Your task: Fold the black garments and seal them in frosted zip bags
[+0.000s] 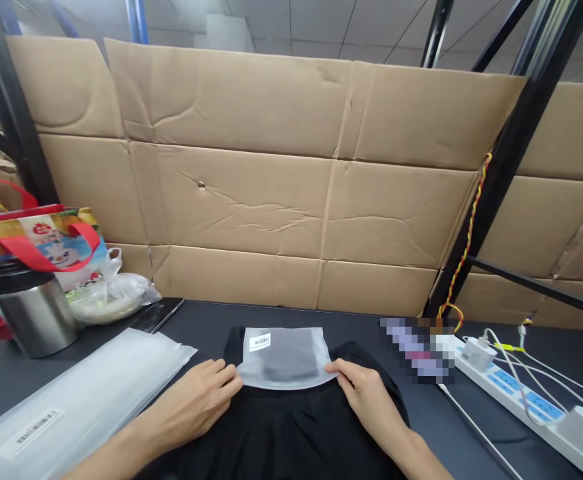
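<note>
A small frosted plastic bag with a barcode label lies flat before me, something dark showing through it. My left hand pinches its near left corner. At the near right corner, my right hand grips the bag between thumb and fingers. Beneath the bag and both hands spreads black fabric, reaching down to the bottom of the view. To the left rests a larger frosted plastic bag, with its own barcode label.
At left stand a steel thermos, a colourful carrier bag, a knotted clear plastic bag and a dark phone. A power strip with white cables lies at right, beside a blurred-out item. Cardboard walls the back.
</note>
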Demonstrator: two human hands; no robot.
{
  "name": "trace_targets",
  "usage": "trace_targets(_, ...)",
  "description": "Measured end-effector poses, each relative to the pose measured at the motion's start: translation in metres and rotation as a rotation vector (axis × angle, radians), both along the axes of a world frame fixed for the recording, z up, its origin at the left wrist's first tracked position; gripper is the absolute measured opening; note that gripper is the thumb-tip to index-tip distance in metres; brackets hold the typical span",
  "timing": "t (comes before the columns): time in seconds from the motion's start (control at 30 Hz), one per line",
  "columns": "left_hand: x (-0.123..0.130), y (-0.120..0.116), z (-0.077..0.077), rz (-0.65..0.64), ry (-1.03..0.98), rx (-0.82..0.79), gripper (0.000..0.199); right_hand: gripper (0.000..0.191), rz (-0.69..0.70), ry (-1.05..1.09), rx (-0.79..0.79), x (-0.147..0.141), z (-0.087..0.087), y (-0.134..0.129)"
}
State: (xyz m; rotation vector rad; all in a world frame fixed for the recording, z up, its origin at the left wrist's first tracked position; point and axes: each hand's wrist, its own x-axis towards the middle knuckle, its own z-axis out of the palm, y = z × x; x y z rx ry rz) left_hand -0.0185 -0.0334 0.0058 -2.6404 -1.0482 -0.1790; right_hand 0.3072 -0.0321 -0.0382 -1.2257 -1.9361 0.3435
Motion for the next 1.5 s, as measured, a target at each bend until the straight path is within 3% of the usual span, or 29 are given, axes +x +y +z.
trace_targets(0.07,0.015,-0.001,0.003,0.012,-0.043,0.015,0.026,0.027,0.006,-0.011,0.003,0.000,-0.003,0.001)
trace_targets(0.13,0.037,0.002,0.004,-0.057,-0.097,-0.008,0.043,0.028,0.010,-0.023,0.005,0.001,-0.005,0.002)
trace_targets(0.23,0.068,0.016,-0.001,-0.201,-0.142,-0.129,0.068,0.028,0.014,-0.035,0.004,0.001,-0.007,0.002)
trace_targets(0.33,0.084,0.033,-0.010,-0.193,-0.163,-0.249,0.073,0.028,0.020,-0.041,-0.006,0.002,-0.006,0.001)
trace_targets(0.6,0.082,0.040,-0.023,-0.082,-0.192,-0.419,0.078,0.028,0.033,-0.030,-0.033,0.000,0.002,-0.003)
trace_targets(0.77,0.084,0.042,-0.031,0.011,-0.262,-0.351,0.078,0.027,0.019,-0.027,-0.029,-0.002,0.003,-0.003)
trace_targets(1.03,0.084,0.036,-0.024,-0.026,-0.126,-0.153,0.072,0.025,-0.089,0.061,-0.019,0.003,-0.009,0.001)
trace_targets(1.17,0.066,0.053,-0.008,0.007,-0.113,-0.088,0.088,0.037,-0.105,0.151,-0.023,0.008,-0.020,0.007)
trace_targets(1.33,-0.002,0.100,0.014,0.200,-0.158,-0.001,0.082,0.028,-0.063,0.015,0.018,0.006,-0.018,0.006)
trace_targets(1.4,-0.031,0.113,0.013,0.272,-0.159,-0.005,0.072,0.027,-0.044,-0.047,0.035,0.004,-0.014,0.004)
trace_targets(1.5,-0.058,0.120,-0.002,0.322,-0.134,-0.074,0.052,0.028,-0.031,-0.090,0.032,0.002,-0.009,0.001)
